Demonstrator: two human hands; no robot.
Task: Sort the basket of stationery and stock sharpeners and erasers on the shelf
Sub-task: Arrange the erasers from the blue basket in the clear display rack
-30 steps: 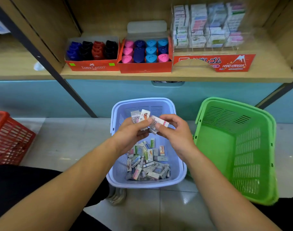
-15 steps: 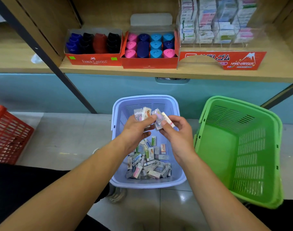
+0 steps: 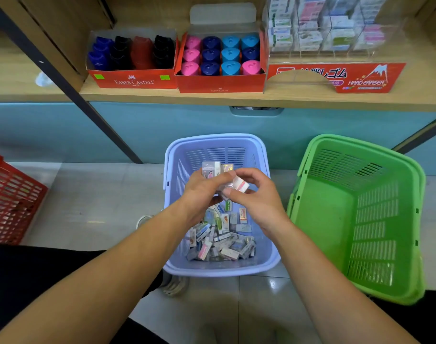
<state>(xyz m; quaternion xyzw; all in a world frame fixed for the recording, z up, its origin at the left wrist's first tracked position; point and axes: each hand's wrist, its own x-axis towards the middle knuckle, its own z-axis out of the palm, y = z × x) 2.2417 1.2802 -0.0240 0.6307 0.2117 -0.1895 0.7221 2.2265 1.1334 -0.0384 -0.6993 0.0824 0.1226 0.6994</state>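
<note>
A lilac basket (image 3: 171, 170) stands on the floor below the shelf, with several small boxed erasers (image 3: 220, 240) piled at its bottom. Above it my left hand (image 3: 203, 189) grips a small stack of erasers (image 3: 213, 170) upright. My right hand (image 3: 257, 194) pinches one white eraser with a red stripe (image 3: 241, 183) right against that stack. On the shelf (image 3: 212, 96) stand two red boxes of sharpeners (image 3: 133, 54) (image 3: 220, 55) and a clear eraser display (image 3: 336, 38) with a red front.
A green basket (image 3: 360, 214) stands tilted to the right of the lilac one, with nothing visible inside. A red basket (image 3: 10, 199) is at the left edge. A dark slanted shelf post (image 3: 87, 103) runs down to the tiled floor (image 3: 100, 202).
Both hands stayed together over the lilac basket, shifting the erasers between the fingers. The view tipped so the shelf sits higher in the picture.
</note>
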